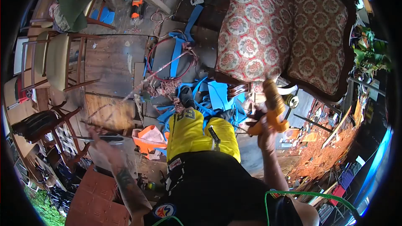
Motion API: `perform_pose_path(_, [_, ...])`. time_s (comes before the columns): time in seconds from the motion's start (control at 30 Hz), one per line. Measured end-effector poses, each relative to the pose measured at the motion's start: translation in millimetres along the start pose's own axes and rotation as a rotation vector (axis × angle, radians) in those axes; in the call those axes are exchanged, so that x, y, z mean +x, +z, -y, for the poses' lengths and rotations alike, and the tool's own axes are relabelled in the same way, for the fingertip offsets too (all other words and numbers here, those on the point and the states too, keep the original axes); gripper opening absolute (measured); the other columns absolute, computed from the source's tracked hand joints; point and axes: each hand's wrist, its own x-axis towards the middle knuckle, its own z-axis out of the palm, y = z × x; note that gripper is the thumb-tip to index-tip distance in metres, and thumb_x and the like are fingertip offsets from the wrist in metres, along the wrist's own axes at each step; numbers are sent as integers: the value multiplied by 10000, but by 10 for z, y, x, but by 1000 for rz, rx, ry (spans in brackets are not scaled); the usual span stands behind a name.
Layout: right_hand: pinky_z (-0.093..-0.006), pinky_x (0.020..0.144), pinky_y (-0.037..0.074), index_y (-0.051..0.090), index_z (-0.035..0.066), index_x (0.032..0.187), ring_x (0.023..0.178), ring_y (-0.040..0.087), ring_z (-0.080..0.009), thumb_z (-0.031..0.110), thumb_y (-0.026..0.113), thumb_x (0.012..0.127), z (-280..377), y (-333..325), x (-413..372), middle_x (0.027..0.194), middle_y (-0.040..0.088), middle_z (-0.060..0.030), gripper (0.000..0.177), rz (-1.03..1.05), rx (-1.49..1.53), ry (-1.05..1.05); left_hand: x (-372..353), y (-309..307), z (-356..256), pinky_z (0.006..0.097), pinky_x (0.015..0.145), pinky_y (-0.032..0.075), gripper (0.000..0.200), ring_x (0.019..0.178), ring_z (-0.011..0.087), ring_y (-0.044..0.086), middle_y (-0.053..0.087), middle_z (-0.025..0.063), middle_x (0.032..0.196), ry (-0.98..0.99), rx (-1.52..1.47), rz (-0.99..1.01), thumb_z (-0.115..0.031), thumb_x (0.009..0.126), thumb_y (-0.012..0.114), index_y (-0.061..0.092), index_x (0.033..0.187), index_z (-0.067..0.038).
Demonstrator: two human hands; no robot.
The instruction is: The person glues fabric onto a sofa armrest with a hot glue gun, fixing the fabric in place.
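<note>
My right hand (266, 136) is wrapped round a yellow-orange power tool (274, 100), whose front end points up toward the lower edge of a floral-upholstered sofa (259, 29). Motion smears my left hand (100, 144), out to the left above the floor; its fingers are too blurred to read. Close by it lies a long, thin dark object (111, 138). A pale reddish cord (161, 67) runs slantwise from near that hand toward a red hoop of cable (151, 58).
Blue strips (220, 94) lie around my feet, beside an orange bag (150, 138). Chairs (58, 60) stand at the left. An orange tool (136, 8) sits at the upper left. Orange-brown debris (322, 155) covers the floor at right.
</note>
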Motion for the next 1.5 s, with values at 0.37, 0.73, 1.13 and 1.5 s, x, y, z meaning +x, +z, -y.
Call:
perform_pose_path(0.37, [-271,527,543,439,42,1496,969,726,-247,495,569,1037,1536,499,241,1271,660,-143,657,-171,37,-239,255,-511,-1966,327,737,566,375,864,134,603,526,8,919,440,40,-22,-436,1106,454,547,1038,-78])
perform_pose_path(0.73, [-239,572,493,449,76,1519,1064,694,-221,412,525,1077,2347,-6,119,1320,643,-112,561,-274,42,-485,401,-1553,-3033,427,922,542,119,956,197,568,457,55,943,525,-525,307,-136,1092,428,474,1058,-32])
perform_pose_path(1.13, [-253,512,512,571,58,1386,883,746,-190,431,641,1014,1916,-167,649,1126,699,-68,531,-327,10,-234,-116,-458,-2532,436,1000,535,760,1070,270,613,580,173,1197,509,289,387,-516,971,628,425,1442,46])
perform_pose_path(1.5, [-286,714,511,607,-4,1362,807,646,-149,97,707,819,1055,-700,2797,1011,669,-73,561,-436,-412,-242,767,1190,-2013,336,780,607,307,699,97,590,586,-7,902,-150,-42,469,-373,1058,587,590,1157,-83])
